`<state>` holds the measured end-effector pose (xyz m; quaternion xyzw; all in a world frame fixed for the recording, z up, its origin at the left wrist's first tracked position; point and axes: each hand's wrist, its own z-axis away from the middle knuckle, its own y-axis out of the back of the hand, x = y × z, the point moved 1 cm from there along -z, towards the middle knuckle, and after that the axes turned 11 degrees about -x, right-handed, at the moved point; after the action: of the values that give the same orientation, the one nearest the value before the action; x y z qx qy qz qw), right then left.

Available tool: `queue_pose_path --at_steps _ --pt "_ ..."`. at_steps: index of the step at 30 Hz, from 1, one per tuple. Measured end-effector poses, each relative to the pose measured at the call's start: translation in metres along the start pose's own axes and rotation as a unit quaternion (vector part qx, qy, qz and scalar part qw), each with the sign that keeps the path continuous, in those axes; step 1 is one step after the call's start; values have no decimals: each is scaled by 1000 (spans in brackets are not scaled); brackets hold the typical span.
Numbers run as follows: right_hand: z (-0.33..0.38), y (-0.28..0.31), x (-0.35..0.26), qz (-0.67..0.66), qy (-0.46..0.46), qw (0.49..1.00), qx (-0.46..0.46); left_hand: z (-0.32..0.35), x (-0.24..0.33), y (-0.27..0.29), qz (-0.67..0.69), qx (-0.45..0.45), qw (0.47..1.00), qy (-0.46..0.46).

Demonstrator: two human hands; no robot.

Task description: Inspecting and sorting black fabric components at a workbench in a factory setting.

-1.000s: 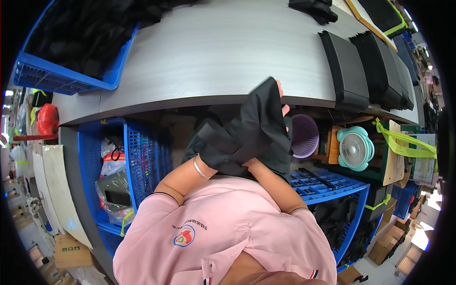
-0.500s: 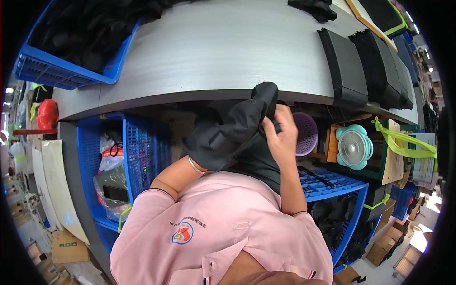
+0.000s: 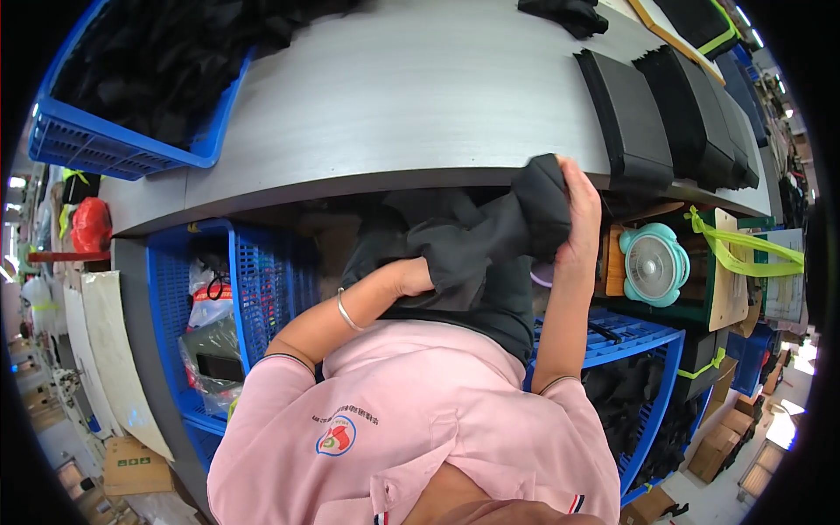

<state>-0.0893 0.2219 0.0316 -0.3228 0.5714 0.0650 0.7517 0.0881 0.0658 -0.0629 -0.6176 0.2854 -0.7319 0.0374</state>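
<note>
A piece of thin black fabric (image 3: 477, 241), shaped like a sleeve or pouch, stretches between my hands just off the near edge of the table. My left hand (image 3: 413, 277) reaches into its near-left end, and the fabric hides the fingers. At the far-right end, my right hand (image 3: 579, 203) grips the bunched cloth, thumb side toward the table edge. My dark trousers lie below the fabric.
The grey table (image 3: 420, 96) holds a blue basket of black cloth (image 3: 127, 144) at left and stacked black folded pieces (image 3: 626, 118) at right. Under it stand a blue crate (image 3: 188, 289), a teal fan (image 3: 654, 265) and a blue rack (image 3: 643, 341).
My right hand has moved right and outward, drawing the fabric's end with it. My left hand has shifted right, and its wrist now shows outside the cloth.
</note>
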Motion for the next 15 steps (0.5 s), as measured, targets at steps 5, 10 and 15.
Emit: queue_pose_path --at_steps 5,10,15 --pt "31 -10 16 255 233 938 45 -20 31 7 -63 85 985 -134" --pt "34 -27 32 582 352 733 33 -20 41 3 446 -62 872 -191" --pt "22 -22 31 675 405 616 43 -28 35 -6 35 63 986 -152"
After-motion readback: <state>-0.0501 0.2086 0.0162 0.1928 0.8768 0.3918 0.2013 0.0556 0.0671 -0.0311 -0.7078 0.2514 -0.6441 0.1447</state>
